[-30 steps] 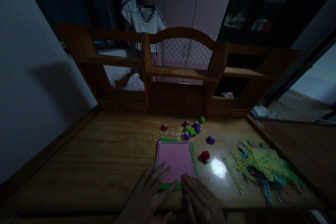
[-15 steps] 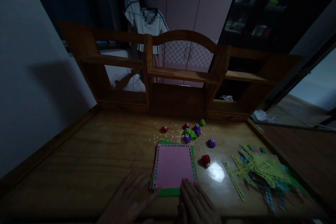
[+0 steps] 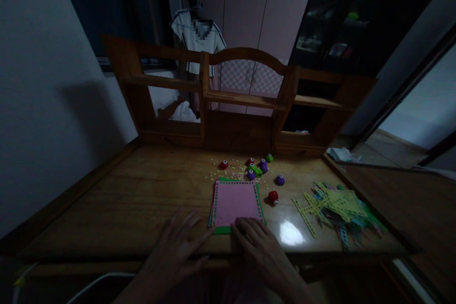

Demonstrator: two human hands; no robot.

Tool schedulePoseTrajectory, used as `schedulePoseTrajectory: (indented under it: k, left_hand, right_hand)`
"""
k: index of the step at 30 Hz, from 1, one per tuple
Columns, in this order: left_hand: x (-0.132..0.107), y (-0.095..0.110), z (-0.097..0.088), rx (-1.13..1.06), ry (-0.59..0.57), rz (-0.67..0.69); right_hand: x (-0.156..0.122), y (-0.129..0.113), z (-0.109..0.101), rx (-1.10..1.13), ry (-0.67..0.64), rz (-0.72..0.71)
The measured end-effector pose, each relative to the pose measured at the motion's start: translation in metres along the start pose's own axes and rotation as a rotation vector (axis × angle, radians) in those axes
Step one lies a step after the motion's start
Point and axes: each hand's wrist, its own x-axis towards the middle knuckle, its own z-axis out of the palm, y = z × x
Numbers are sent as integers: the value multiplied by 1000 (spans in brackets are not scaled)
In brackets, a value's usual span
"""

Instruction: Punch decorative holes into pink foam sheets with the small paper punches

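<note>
A pink sheet of paper (image 3: pixel 236 203), with a row of punched holes along its edges, lies over a green sheet (image 3: pixel 223 230) at the table's front. My left hand (image 3: pixel 178 240) rests palm down left of the sheets, fingers spread, its thumb near their lower left corner. My right hand (image 3: pixel 254 242) lies fairly flat with fingertips over the lower right edge of the pink sheet, hiding that edge. Neither hand grips anything. A red craft punch (image 3: pixel 273 197) and a purple craft punch (image 3: pixel 280 180) stand to the right of the paper.
Several more punches, among them a green one (image 3: pixel 270 157) and a red one (image 3: pixel 223 165), sit behind the sheets amid scattered paper bits (image 3: pixel 239 175). Cut paper strips (image 3: pixel 326 206) are heaped at the right. A wooden shelf unit (image 3: pixel 238 130) closes the table's back.
My view has shifted, so the table sits higher and more of its front edge shows. The right hand has slid a little left across the lower edge of the sheets.
</note>
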Motion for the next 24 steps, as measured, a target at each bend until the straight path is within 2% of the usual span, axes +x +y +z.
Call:
schedulePoseTrajectory:
  k: [7,13,24]
  left_hand:
    - [1,2,-5,-31,-5,-11]
    - [2,2,-6,-47,-8,-17]
    - [0,4,-5,-72,19,-26]
  right_hand:
    - [-12,15,-2,27,109,-35]
    - [-32,33,-13,21,160,22]
    - [-46,25,-10,-29,255,99]
